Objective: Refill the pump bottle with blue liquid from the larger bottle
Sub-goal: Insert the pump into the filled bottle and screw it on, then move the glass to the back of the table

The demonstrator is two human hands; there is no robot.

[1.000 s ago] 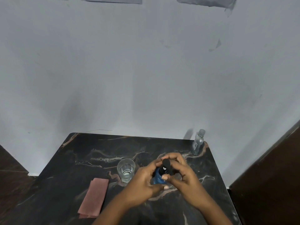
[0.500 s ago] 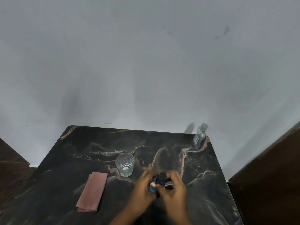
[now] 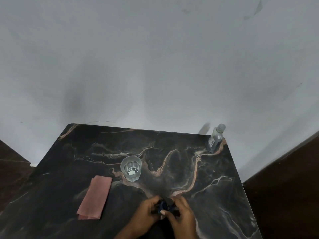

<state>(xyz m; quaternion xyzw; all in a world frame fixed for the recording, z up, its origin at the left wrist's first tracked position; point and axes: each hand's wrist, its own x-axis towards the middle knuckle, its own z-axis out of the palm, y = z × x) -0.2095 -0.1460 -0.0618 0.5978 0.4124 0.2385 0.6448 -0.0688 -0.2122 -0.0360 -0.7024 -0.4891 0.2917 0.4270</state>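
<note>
A small blue pump bottle (image 3: 163,207) with a black pump head sits low on the dark marble table (image 3: 215,187), held between both hands. My left hand (image 3: 146,214) wraps its body from the left. My right hand (image 3: 181,216) closes on the black pump top from the right. Most of the bottle is hidden by my fingers. A clear plastic bottle (image 3: 215,138) with a clear cap stands at the table's far right corner; its contents look clear rather than blue.
A clear drinking glass (image 3: 131,168) with a little liquid stands at mid-table. A folded pink cloth (image 3: 96,197) lies to its left. A grey wall rises behind the table; dark floor shows on both sides.
The view has tilted, so the table sits higher in frame. Both hands with the pump bottle have come down and closer to me, toward the table surface.
</note>
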